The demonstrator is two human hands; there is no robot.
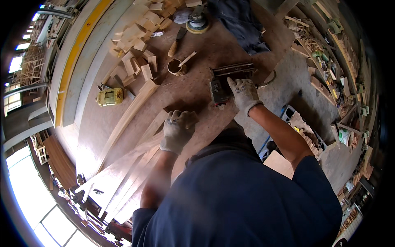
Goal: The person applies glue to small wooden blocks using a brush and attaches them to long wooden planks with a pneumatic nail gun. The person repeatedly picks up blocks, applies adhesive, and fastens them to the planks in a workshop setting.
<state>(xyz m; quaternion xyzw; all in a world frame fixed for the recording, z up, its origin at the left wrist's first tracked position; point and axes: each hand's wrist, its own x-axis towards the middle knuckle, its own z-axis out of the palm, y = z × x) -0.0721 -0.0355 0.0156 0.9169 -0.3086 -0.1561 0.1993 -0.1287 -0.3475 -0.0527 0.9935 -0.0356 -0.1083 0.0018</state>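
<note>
Your gloved left hand (177, 131) has open bench just to its left, up to the long pale wooden slat (127, 117) lying diagonally. Ahead of your gloved right hand (243, 94), the dark metal power tool (224, 80) blocks the way; beyond it, a small round wooden cup (177, 67) and scattered pale wood offcuts (135, 45) crowd the bench.

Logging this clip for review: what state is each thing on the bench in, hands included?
Left hand: gloved, pressing a wooden strip flat.
Right hand: gloved, grip closed on the power tool.
Small pot: upright, open, stick inside.
Disc sander: set down, unheld.
Yellow tool: lying idle.
Wood blocks: loosely heaped.
</note>
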